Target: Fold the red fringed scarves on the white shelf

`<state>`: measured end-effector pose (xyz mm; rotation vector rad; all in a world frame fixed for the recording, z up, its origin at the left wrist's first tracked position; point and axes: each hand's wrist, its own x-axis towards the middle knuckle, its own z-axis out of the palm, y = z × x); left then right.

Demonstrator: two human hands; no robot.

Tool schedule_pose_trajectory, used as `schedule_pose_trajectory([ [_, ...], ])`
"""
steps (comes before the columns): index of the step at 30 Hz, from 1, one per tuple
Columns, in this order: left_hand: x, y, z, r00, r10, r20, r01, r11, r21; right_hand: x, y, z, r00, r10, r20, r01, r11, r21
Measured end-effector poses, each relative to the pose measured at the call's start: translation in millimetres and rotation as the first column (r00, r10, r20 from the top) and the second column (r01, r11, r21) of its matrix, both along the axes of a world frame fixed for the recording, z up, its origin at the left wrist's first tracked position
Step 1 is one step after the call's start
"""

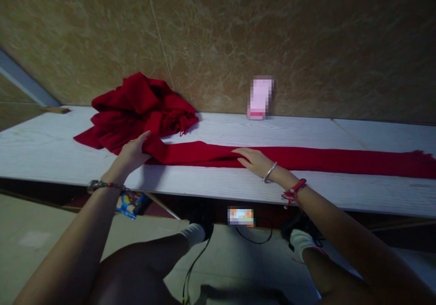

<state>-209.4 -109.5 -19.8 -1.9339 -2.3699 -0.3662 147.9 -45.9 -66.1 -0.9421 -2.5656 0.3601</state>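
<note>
A long red scarf (340, 160) lies along the white wood-grain shelf (231, 184), its strip folded narrow and reaching the right edge of the view. At the left the rest of the red fabric is bunched in a loose heap, with fringe showing. My left hand (135, 152) is at the heap's lower edge, its thumb apart and its other fingers hidden by the cloth. Across the middle of the strip rests my right hand (254, 158), fingers spread and partly under a fold's edge.
A pink blurred object (260, 97) leans upright against the marbled wall (218, 37). Below the shelf are a blue packet (132, 202), a blurred lit item (241, 217) and a dark cable (254, 241). My feet and knees are under the shelf's front edge.
</note>
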Motion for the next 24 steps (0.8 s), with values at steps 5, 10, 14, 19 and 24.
schedule_pose_trajectory([
  [5,-9,-7,10.0,0.985,0.143,0.093,-0.143,0.990,-0.010,2,5,-3.2,1.000,0.024,0.008,-0.024,0.999,0.045],
  [10,-45,-18,-1.1,0.972,-0.008,0.233,0.022,0.998,-0.060,0,9,-11.9,0.994,0.025,0.108,-0.037,0.994,0.105],
  [14,-51,-21,-15.5,0.988,-0.124,0.089,0.129,0.990,-0.050,0,6,-19.1,0.976,0.017,0.217,-0.064,0.975,0.213],
  [19,-34,-13,-16.6,0.961,-0.263,-0.088,0.248,0.956,-0.154,1,-4,-11.9,0.961,0.024,0.276,-0.120,0.934,0.338],
  [24,-28,-7,-14.8,0.951,-0.287,-0.116,0.250,0.932,-0.262,1,-8,-1.0,0.977,0.021,0.212,-0.120,0.876,0.467],
])
